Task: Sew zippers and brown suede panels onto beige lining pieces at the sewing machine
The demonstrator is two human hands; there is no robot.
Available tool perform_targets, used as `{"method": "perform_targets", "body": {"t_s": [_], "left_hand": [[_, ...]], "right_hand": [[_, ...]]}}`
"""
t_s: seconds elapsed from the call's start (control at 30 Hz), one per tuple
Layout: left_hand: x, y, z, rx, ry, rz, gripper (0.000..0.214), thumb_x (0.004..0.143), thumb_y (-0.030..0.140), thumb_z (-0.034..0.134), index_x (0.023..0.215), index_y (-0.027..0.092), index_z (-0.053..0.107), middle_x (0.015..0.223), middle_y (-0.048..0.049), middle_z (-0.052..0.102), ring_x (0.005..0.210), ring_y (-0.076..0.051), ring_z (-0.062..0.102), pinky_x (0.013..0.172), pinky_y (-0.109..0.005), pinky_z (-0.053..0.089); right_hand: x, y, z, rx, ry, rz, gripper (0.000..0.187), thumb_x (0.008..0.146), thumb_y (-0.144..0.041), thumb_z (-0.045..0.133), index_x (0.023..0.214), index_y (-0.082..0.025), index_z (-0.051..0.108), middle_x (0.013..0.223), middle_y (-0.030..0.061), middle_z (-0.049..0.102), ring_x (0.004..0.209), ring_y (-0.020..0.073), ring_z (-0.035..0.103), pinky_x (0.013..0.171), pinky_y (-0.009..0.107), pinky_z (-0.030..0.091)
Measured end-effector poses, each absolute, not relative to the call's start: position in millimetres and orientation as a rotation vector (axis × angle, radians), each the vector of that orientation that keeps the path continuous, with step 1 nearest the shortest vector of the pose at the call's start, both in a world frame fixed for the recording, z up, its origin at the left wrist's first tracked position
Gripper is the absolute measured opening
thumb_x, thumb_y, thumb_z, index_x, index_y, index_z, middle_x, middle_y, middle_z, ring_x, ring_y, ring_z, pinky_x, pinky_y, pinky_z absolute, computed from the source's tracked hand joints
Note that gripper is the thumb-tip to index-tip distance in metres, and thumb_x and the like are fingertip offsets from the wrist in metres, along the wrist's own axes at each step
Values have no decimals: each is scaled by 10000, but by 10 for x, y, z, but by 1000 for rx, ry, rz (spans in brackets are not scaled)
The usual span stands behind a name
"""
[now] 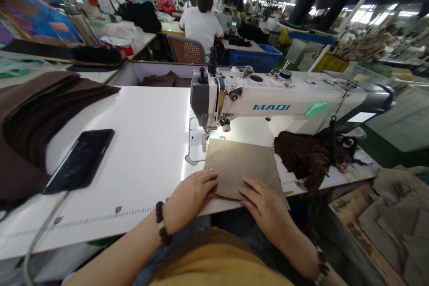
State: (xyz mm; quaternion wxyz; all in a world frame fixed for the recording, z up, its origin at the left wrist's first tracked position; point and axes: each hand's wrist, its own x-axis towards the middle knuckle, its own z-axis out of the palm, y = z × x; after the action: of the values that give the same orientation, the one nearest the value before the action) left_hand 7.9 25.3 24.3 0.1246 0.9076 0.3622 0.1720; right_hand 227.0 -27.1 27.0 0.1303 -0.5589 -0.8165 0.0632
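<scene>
A tan fabric piece [244,161] lies flat on the white sewing table, its far left corner close to the needle area [208,133] of the sewing machine [284,98]. At its near left corner, my left hand [192,192] grips the edge, fingertips on top and thumb low at the near side. My right hand [268,205] holds the near edge farther right, with fingers over the cloth and the thumb at the edge below. Whether the needle touches the fabric is too small to tell.
On the left lie a black phone [80,161] with a cable and a stack of brown fabric [27,120]. Bunched brown cloth [301,156] sits under the machine's right end. Tan pieces [395,219] rest lower right. A person [203,22] sits at another table ahead.
</scene>
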Motion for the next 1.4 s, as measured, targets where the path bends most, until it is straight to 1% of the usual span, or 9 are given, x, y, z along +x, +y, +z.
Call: {"method": "perform_targets", "body": {"t_s": [0.13, 0.27, 0.63, 0.8, 0.97, 1.1, 1.23, 1.33, 1.4], "left_hand": [[43, 300, 298, 2529, 1052, 475, 147, 861, 194, 518, 956, 195, 630, 1108, -24, 596, 1024, -180, 557, 905, -319, 472], [22, 316, 319, 2432, 1156, 507, 74, 796, 141, 593, 750, 169, 643, 1010, -38, 595, 909, -177, 571, 818, -315, 489], [20, 343, 315, 2406, 1462, 392, 157, 776, 224, 639, 650, 131, 629, 869, -57, 560, 823, -198, 523, 767, -366, 460], [35, 405, 260, 2532, 1429, 365, 185, 798, 253, 621, 658, 133, 619, 864, -57, 563, 809, -191, 520, 756, -363, 443], [-44, 447, 256, 2526, 1322, 384, 155, 775, 244, 651, 667, 141, 610, 909, -47, 559, 828, -180, 520, 743, -335, 440], [-35, 440, 308, 2493, 1375, 350, 121, 756, 221, 664, 697, 142, 594, 896, -40, 553, 809, -174, 526, 736, -331, 448], [-6, 340, 325, 2611, 1356, 436, 124, 809, 136, 562, 929, 164, 576, 1035, -71, 526, 890, -195, 513, 764, -347, 449], [-22, 318, 314, 2881, 1150, 372, 187, 850, 136, 474, 1008, 152, 574, 1169, -104, 496, 978, -230, 483, 858, -402, 408], [-41, 405, 313, 2982, 1099, 297, 263, 859, 146, 455, 1107, 133, 541, 1254, -125, 451, 1045, -254, 453, 919, -435, 361]], "right_hand": [[2432, -162, 458, -1737, -2249, 462, 185, 861, -213, 489, 844, -214, 673, 892, 50, 592, 833, 173, 561, 739, 286, 442], [2437, -18, 573, -1946, -2338, 487, 233, 875, -281, 491, 716, -187, 632, 734, 25, 577, 733, 157, 559, 647, 255, 380], [2397, 161, 630, -2044, -2559, 532, 277, 863, -332, 511, 639, -177, 561, 692, 33, 626, 723, 188, 588, 572, 258, 268], [2440, 150, 582, -2051, -2475, 641, 198, 847, -271, 529, 673, -174, 522, 679, 20, 610, 689, 170, 573, 559, 244, 253], [2470, 172, 572, -1931, -2468, 748, 286, 882, -269, 456, 614, -171, 472, 620, 6, 573, 637, 145, 549, 557, 238, 258], [2465, 196, 577, -2015, -2407, 750, 68, 838, -222, 518, 818, -168, 554, 682, 19, 615, 661, 158, 575, 581, 234, 313], [2462, 135, 572, -1850, -2555, 698, 436, 841, -163, 466, 1271, -221, 425, 775, 36, 660, 732, 192, 624, 608, 243, 383], [2406, 68, 565, -1593, -2764, 740, 570, 824, -80, 398, 1346, -300, 333, 797, 18, 677, 700, 181, 639, 577, 230, 412], [2312, 74, 577, -1537, -2886, 710, 555, 822, -76, 410, 1335, -280, 364, 758, 33, 676, 635, 192, 634, 541, 242, 426]]}}
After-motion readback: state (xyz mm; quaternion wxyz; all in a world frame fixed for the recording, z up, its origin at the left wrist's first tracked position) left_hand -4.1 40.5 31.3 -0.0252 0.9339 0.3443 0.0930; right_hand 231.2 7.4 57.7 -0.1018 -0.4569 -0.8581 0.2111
